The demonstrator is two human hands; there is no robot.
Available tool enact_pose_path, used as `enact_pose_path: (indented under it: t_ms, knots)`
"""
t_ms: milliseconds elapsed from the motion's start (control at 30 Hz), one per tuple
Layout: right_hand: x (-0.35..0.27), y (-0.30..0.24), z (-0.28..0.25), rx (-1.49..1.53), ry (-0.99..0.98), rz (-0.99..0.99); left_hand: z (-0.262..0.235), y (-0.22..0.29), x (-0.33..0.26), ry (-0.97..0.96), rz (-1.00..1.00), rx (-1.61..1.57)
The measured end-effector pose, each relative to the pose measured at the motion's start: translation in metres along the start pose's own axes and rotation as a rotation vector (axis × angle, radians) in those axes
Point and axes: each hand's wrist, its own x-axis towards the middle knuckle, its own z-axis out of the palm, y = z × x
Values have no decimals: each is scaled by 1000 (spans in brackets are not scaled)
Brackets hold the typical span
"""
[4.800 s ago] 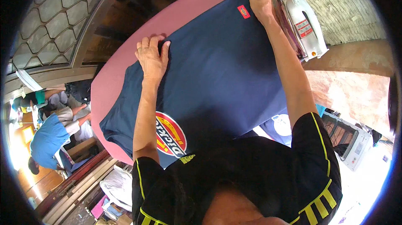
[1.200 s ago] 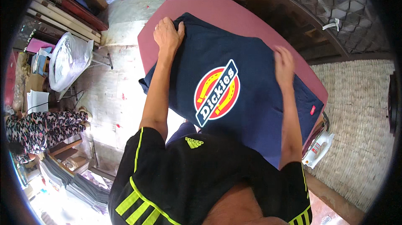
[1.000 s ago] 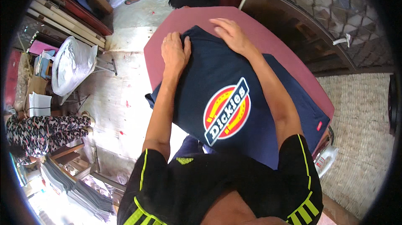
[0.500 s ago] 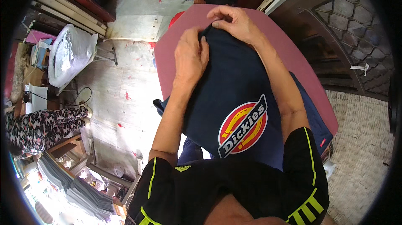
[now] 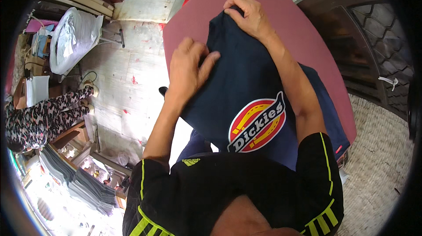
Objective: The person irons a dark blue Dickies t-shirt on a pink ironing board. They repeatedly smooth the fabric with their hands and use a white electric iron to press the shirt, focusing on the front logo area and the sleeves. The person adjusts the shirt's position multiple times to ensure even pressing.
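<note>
A dark navy garment with a large red, yellow and white printed emblem lies over a pinkish-red padded board in front of me. At the far end of the cloth, my right hand pinches its top corner between thumb and fingers. My left hand is at the cloth's left edge, fingers loosely bent and thumb apart, with no cloth visible between them. More navy cloth hangs out on the right, beyond my right forearm. Whether it is the same piece, I cannot tell.
On the left a plastic-wrapped padded board stands on metal legs. Below it a person in patterned trousers is near a stack of grey cloth. A metal grille door and a woven mat are to the right.
My left hand has come off the top edge of the cloth, moving nearer and to the left as its fingers opened. My right hand still pinches the corner, slightly farther up the view.
</note>
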Motion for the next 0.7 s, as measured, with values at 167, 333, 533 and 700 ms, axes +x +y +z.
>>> enact_pose_path:
  t_ms: [167,333,533,700]
  knots:
    - [1,6,3,21,10,-30,-3,36,-72,-155,7,178]
    - [0,5,3,119,6,-4,-6,41,-92,-195,-13,245]
    - [2,1,-2,148,-83,116,-12,42,-106,-260,-53,92]
    - [2,4,-3,140,-56,147,-19,37,-117,-293,-247,-91]
